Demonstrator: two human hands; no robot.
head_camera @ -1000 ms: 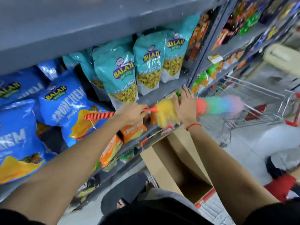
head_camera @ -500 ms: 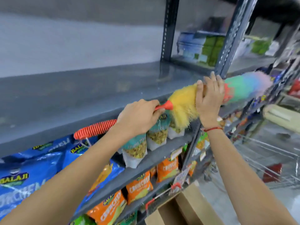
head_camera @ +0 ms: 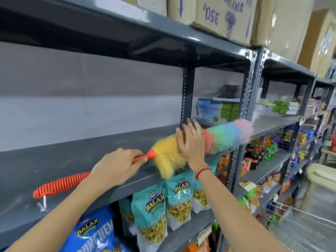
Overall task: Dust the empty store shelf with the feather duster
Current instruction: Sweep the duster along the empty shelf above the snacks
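Snack bags (head_camera: 179,199) fill the lower shelf (head_camera: 183,237) (upper shelf (head_camera: 54,160) bare).

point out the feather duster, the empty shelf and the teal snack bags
feather duster (head_camera: 227,136), head view, on the green part of its fluffy head
empty shelf (head_camera: 54,160), head view, on its bare grey top
teal snack bags (head_camera: 180,202), head view, on one bag's front

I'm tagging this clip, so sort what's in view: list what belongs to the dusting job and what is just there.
Belongs to the job:
feather duster
empty shelf
left hand, gripping the orange handle
right hand, laid on the feathers

Just there:
Balaji snack bags
cardboard boxes
stacked notebooks
soft drink bottles
wire cart
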